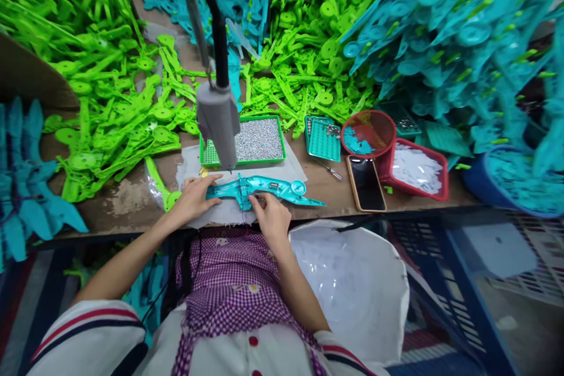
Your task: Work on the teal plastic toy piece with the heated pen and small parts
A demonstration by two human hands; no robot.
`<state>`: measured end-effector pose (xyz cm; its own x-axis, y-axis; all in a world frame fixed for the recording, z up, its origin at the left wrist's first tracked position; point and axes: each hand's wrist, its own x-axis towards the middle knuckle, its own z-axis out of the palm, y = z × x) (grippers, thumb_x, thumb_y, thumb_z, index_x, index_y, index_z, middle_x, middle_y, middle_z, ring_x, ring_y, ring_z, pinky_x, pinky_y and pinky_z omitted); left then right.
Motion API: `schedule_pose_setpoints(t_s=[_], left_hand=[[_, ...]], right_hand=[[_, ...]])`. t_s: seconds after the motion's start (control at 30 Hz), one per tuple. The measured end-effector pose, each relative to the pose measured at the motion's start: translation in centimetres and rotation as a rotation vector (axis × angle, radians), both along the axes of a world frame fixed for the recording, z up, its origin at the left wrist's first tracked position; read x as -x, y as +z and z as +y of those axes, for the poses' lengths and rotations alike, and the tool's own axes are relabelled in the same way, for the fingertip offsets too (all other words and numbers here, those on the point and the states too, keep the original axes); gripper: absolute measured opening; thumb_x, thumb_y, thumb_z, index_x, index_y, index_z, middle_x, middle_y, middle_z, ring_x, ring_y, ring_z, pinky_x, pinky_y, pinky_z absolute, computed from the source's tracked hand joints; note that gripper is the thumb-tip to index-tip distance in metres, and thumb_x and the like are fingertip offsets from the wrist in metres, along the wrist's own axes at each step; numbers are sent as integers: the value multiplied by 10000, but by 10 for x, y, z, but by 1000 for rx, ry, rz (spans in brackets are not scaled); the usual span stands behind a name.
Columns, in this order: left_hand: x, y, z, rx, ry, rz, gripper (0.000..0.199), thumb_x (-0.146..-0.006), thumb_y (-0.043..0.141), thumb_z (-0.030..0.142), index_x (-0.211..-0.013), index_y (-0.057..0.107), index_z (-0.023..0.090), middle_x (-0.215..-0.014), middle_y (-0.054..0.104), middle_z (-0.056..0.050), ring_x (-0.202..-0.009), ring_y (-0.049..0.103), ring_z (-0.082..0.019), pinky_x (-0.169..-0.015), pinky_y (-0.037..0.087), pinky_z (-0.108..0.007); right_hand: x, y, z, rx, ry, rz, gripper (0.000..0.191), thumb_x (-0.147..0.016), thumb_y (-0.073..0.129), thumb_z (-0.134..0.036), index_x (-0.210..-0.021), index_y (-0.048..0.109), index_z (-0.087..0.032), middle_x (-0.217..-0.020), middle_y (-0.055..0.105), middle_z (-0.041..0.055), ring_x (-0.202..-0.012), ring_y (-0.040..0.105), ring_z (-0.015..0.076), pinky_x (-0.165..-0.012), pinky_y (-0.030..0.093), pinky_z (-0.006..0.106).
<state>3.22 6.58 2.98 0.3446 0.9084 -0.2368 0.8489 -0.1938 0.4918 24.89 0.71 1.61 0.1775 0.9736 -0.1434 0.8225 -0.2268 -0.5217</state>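
A translucent blue plastic part point(282, 189), long and narrow with a crosspiece, lies on a pale sheet at the table's front edge. My left hand point(196, 197) grips its left end, fingers along the far side and thumb on the near side. At the crosspiece, my right hand point(272, 217) has thumb and finger pinched together against the part; what is between them is too small to make out. Thin dark red wires point(245, 216) hang from the crosspiece. A grey electric screwdriver point(218, 123) hangs upright just beyond the part, its tip close to my left fingers.
Behind stands a green tray point(259, 140) of small screws. To the right are teal trays point(324, 140), a red basket point(369, 132), a phone point(365, 185) and a red bin point(416, 169) of white pieces. Green parts point(110, 111) and blue parts point(440, 41) are heaped around.
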Motion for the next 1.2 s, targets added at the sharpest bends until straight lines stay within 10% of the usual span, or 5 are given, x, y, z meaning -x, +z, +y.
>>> schedule_pose_setpoints(t_s=[0.3, 0.53, 0.73, 0.97, 1.2], left_hand=[[3, -1, 2, 20, -4, -20, 603, -786, 709, 270, -1342, 479, 233, -1191, 684, -84, -1180, 584, -278, -1017, 360, -445], [4, -4, 1, 0, -52, -1, 477, -810, 688, 257, -1269, 559, 243, -1305, 633, -80, -1217, 556, -280, -1025, 356, -448], [6, -1, 0, -13, -81, 27, 425, -820, 670, 281, -1235, 596, 229, -1288, 645, -81, -1217, 555, -289, -1028, 372, -434], [4, 2, 0, -21, -88, 59, 408, -811, 662, 269, -1215, 612, 244, -1263, 659, -76, -1200, 565, -292, -1015, 394, -446], [3, 3, -1, -54, -97, 68, 395, -810, 662, 289, -1202, 634, 244, -1236, 669, -86, -1185, 574, -304, -1014, 412, -450]], right_hand=[[-29, 9, 21, -261, -155, -26, 332, -863, 539, -486, -788, 683, -197, -667, 668, 28, -648, 617, 168, -580, 338, 257], [-26, 6, 43, -298, -25, 191, 441, -902, 463, -557, -958, 704, -191, -782, 706, 46, -695, 626, 168, -658, 432, 271], [-27, 2, -1, -378, -93, 304, 476, -948, 378, -542, -936, 686, -180, -817, 695, 56, -688, 612, 155, -691, 474, 278], [-1, 0, -26, -81, -47, 98, 320, -895, 502, -515, -870, 614, -216, -851, 693, 36, -715, 660, 175, -614, 435, 256], [-16, -6, -22, 33, -150, 904, 251, -861, 452, -497, -861, 410, -249, -607, 596, -47, -540, 606, 154, -561, 483, 274]])
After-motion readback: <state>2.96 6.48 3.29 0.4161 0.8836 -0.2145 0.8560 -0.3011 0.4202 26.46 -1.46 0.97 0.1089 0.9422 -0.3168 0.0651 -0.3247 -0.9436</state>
